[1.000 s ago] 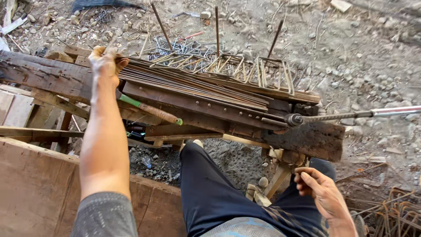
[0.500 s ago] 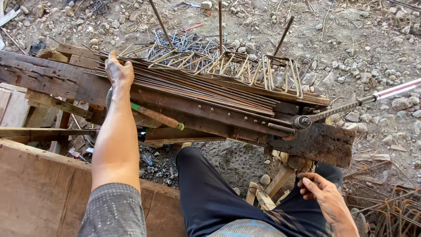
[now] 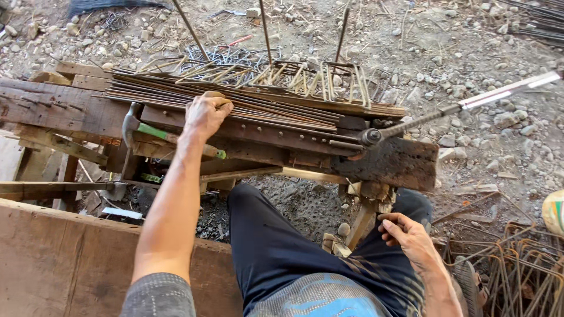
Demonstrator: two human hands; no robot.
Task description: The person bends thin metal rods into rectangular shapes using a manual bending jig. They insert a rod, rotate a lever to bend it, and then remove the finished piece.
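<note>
On the wooden worktop (image 3: 53, 111), the left hand (image 3: 205, 114) rests curled over a bundle of thin steel rods (image 3: 264, 108); its grip looks closed on the near rods, though the fingers are partly hidden. The right hand (image 3: 405, 235) lies loosely open on the thigh, holding nothing. Risk: rods could slide or spring loose and catch fingers, since a hammer (image 3: 138, 126) and bending lever (image 3: 458, 108) sit close by.
</note>
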